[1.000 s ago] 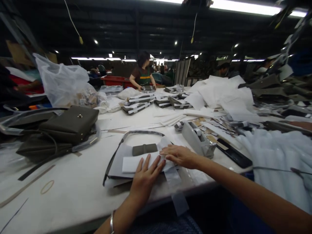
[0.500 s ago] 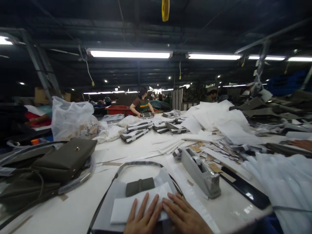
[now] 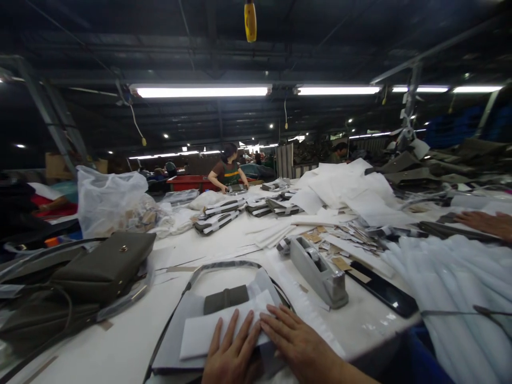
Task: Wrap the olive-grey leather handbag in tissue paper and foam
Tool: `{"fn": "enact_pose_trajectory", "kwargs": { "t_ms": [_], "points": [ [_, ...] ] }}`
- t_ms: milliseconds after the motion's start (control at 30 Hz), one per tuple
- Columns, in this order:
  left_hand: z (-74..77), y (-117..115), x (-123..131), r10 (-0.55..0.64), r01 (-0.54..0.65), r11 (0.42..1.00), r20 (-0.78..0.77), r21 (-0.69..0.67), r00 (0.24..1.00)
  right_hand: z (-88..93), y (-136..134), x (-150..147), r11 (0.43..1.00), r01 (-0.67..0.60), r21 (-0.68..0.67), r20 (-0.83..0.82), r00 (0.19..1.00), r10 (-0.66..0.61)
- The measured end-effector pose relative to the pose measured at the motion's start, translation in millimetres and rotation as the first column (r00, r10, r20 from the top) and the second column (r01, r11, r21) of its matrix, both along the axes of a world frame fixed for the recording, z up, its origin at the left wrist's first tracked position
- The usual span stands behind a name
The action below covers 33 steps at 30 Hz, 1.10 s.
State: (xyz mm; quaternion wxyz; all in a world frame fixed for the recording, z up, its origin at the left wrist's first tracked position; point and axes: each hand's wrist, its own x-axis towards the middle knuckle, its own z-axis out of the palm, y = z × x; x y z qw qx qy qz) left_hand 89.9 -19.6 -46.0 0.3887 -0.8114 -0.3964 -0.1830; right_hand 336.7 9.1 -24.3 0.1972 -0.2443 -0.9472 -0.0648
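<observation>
My left hand [image 3: 232, 354] lies flat with fingers spread on a folded white sheet [image 3: 200, 336] at the table's near edge. My right hand [image 3: 298, 341] rests flat beside it, fingers stretched out on the same sheet. The sheet covers a grey flat piece [image 3: 176, 341] with a dark olive folded part [image 3: 226, 298] just beyond my fingertips. A dark strap [image 3: 224, 265] loops around the piece.
A grey tape dispenser [image 3: 318, 272] stands right of my hands, a black phone [image 3: 384, 296] beyond it. Olive bags [image 3: 104, 266] and a plastic sack [image 3: 110, 200] sit left. White foam sheets [image 3: 452, 277] pile right, where another person's hand [image 3: 484, 223] rests. A worker [image 3: 226, 170] stands far back.
The camera has tilted up, so my hands sit lower in the frame and my forearms are cut off. Both hands stay flat on the white sheet.
</observation>
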Motion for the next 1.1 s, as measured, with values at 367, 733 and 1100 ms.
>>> {"fn": "enact_pose_trajectory", "kwargs": {
  "t_ms": [367,733,1100],
  "points": [
    [4.9,-6.3,6.6,0.047,-0.049,0.998,0.038,0.049,0.998,26.6,-29.3,52.8,0.976,-0.189,-0.110,-0.041,0.982,0.186],
    [21.5,-20.0,18.0,0.107,-0.046,0.950,0.185,-0.309,0.977,-10.0,-55.6,27.2,0.953,-0.251,-0.169,-0.234,0.950,0.208],
    [18.6,-17.9,16.6,0.071,-0.048,0.989,0.159,-0.143,0.985,25.3,-15.0,13.5,0.995,-0.056,0.088,-0.129,0.989,0.067]
  ]
}}
